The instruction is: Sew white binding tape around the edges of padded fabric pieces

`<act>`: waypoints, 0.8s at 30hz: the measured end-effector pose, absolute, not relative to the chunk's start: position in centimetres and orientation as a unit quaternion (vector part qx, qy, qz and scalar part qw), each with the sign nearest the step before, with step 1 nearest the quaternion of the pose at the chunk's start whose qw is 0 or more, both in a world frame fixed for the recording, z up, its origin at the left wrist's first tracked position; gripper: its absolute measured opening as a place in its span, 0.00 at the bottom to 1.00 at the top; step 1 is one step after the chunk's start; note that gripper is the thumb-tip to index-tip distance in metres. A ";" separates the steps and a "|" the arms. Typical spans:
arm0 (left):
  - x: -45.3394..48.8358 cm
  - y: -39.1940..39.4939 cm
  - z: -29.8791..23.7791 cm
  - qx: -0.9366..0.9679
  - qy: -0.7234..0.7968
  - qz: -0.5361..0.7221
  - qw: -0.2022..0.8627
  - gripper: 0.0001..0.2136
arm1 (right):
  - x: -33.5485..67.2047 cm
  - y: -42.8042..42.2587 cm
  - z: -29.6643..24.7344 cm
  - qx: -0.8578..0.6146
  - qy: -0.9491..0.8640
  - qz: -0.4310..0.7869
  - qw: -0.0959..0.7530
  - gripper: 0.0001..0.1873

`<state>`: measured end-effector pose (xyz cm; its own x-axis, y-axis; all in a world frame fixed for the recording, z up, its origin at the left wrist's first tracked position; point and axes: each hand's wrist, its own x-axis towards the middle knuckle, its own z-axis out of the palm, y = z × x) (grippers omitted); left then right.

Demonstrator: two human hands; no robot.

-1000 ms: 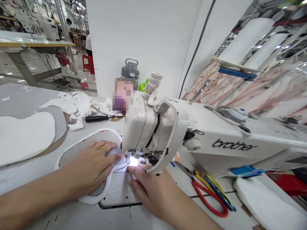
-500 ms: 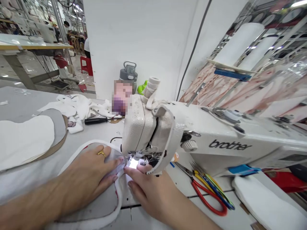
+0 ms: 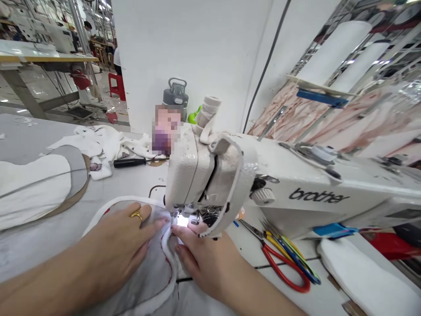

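Observation:
A grey padded fabric piece (image 3: pixel 154 272) with a white fleecy edge lies under the needle of a white Brother sewing machine (image 3: pixel 263 184). My left hand (image 3: pixel 121 245), with a gold ring, lies flat on the grey fabric, fingers stretched toward the presser foot (image 3: pixel 184 216). My right hand (image 3: pixel 204 259) rests just right of the white edge, fingertips pressing the fabric beside the lit needle area. Neither hand grips anything.
Red-handled scissors (image 3: pixel 283 272) and other small tools lie right of the needle. A stack of white and grey cut pieces (image 3: pixel 36 184) sits at the left, a black-handled tool (image 3: pixel 131 162) and white scraps behind. White padding (image 3: pixel 362 276) lies at the lower right. A grey bottle (image 3: pixel 176 94) stands by the wall.
The fabric piece has turned and slid toward me under the foot, its white edge now running between my hands. Both hands followed it slightly.

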<state>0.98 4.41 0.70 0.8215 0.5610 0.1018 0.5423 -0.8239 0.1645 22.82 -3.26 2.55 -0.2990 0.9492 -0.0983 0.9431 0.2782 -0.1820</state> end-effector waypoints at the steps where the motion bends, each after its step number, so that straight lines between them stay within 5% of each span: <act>1: 0.8 4.7 1.0 0.954 0.282 0.065 0.080 0.18 | 22.8 -3.2 2.6 -0.592 -0.799 0.107 0.005 0.21; 6: 0.4 5.4 2.1 0.954 0.284 0.046 0.088 0.16 | 23.0 -3.1 3.6 -0.584 -0.798 0.147 -0.042 0.23; 13: 1.3 4.2 1.4 0.954 0.290 0.041 0.063 0.18 | 24.0 -3.6 4.7 -0.513 -0.831 0.200 0.078 0.13; 24: 2.0 1.9 -0.1 0.932 0.340 0.110 0.058 0.14 | 24.0 -3.8 4.2 -0.540 -0.817 0.190 0.067 0.11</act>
